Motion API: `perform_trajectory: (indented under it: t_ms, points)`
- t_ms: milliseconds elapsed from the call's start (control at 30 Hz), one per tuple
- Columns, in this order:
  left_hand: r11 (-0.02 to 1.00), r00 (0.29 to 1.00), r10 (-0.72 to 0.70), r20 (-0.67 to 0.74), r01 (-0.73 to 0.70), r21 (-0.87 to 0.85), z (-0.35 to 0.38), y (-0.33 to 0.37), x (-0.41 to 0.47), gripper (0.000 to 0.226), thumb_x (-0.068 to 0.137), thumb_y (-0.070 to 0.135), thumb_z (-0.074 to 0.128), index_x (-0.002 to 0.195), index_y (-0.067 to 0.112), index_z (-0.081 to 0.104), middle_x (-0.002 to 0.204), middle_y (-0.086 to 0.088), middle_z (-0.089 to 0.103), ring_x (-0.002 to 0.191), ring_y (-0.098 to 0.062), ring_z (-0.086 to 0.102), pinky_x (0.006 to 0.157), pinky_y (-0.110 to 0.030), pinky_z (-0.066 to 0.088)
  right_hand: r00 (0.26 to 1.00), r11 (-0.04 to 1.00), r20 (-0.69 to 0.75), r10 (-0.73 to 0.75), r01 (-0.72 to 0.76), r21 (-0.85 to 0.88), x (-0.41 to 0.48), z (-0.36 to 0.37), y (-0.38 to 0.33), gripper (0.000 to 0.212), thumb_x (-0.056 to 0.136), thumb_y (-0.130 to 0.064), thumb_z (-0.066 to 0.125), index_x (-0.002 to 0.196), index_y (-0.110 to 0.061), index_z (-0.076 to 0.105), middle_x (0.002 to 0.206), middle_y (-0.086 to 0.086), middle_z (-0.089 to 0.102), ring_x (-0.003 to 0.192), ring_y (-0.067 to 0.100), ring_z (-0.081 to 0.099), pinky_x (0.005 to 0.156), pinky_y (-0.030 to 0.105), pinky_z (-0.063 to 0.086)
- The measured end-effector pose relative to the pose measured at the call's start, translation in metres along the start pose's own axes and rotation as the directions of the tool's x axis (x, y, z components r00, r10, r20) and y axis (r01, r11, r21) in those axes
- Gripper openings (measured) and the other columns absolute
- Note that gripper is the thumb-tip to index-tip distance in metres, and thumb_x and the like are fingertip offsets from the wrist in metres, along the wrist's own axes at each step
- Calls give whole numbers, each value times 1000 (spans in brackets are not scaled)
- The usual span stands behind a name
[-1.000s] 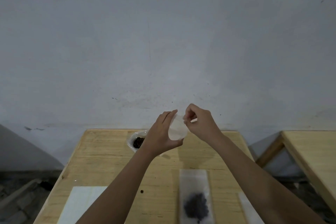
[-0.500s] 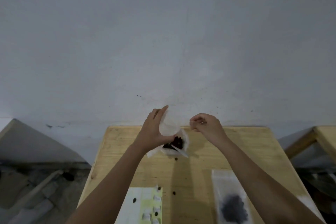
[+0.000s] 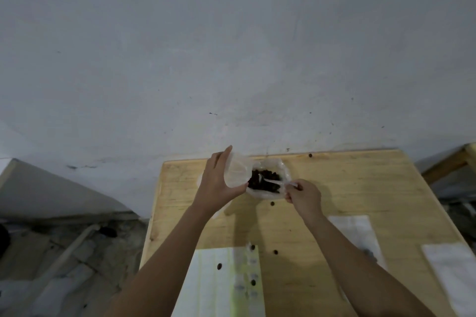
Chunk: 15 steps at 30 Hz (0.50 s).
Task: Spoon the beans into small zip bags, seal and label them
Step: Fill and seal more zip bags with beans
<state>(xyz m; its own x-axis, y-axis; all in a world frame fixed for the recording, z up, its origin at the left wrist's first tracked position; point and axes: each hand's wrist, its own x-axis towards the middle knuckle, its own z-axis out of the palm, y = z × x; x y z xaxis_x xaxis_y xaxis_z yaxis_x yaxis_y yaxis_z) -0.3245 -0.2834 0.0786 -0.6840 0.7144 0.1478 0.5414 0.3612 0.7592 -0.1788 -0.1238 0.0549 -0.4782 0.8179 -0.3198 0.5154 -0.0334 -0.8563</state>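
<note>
Fingers (image 3: 290,191) of your right hand (image 3: 305,198) pinch the spoon (image 3: 273,182), and its long axis runs left from them into the beans (image 3: 266,180). Your left hand (image 3: 219,184) grips the small bag (image 3: 235,172) just left of the spoon tip, and its mouth seems open.

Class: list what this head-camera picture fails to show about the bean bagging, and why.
Head view only:
Small zip bag in the left hand: contents blurred.
Spoon in the right hand: bowl buried in beans.
Label sheet: cut by bottom edge, print too small.
Flat bag: under right forearm.
</note>
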Motion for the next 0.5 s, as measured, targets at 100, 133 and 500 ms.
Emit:
perform_trajectory:
  t_ms: [100,133,500]
  points:
    - [1000,1000,-8,18,9,-13,-3,-5,-2,90,72,39,75,146,26,23,127,12,31,121,-6,32,98,-22,28,990,995,-105,-93,95,20,2,-6,-3,23,93,-6,53,72,-7,63,64,9,60,55,10,58,57,24,49]
    - [1000,1000,-12,28,12,-15,-3,-7,-3,91,71,42,73,146,27,23,127,12,31,121,-6,32,99,-23,29,982,990,-134,-135,138,11,2,-8,-5,21,93,-7,52,75,-7,63,65,8,61,58,14,60,59,27,49]
    - [1000,997,2,79,-2,2,-6,-13,-7,92,67,38,71,145,27,24,130,6,34,120,-8,34,99,-27,34,958,972,-168,-234,234,-25,-3,4,-4,18,94,-7,51,95,0,68,76,12,64,68,29,63,71,43,56]
